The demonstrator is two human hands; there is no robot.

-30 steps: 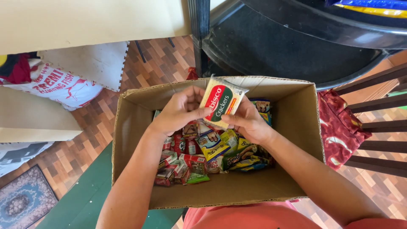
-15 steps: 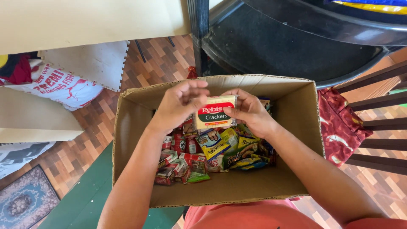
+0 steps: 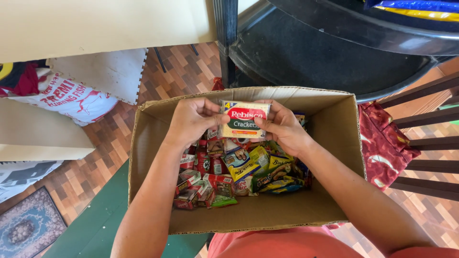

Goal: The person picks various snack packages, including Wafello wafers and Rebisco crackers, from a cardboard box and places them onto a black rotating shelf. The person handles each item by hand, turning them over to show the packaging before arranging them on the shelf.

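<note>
At the far left of the frame lay a patterned rug point(image 3: 21, 229) on the wooden floor point(image 3: 103, 138), with a white printed sack point(image 3: 71, 95) above it in the upper left, tucked under a pale cream surface point(image 3: 95, 24). Just right of the rug, a green mat point(image 3: 95, 224) ran under the near left corner of the open cardboard box point(image 3: 148, 143), which filled the middle of the frame.

Inside the box, over its far end, my left hand point(image 3: 191, 122) had its fingers closed on the left edge of a cracker packet point(image 3: 244, 119), a flat pale yellow pack with a red and green label. I held it level, label up, above the other goods and just short of the far wall of the box. My right hand point(image 3: 282, 126) gripped the packet's right edge, thumb on top, so both hands were shut on the one pack. Below it, a heap of small snack packets point(image 3: 234, 174) in red, yellow and green covered the left and middle of the box floor, while the near part showed bare cardboard.

Right of the box hung a red patterned cloth point(image 3: 382, 143), and past it, at the right edge, ran the dark slats of a wooden chair point(image 3: 425, 114). Across the upper right stood a black plastic chair point(image 3: 325, 52).
</note>
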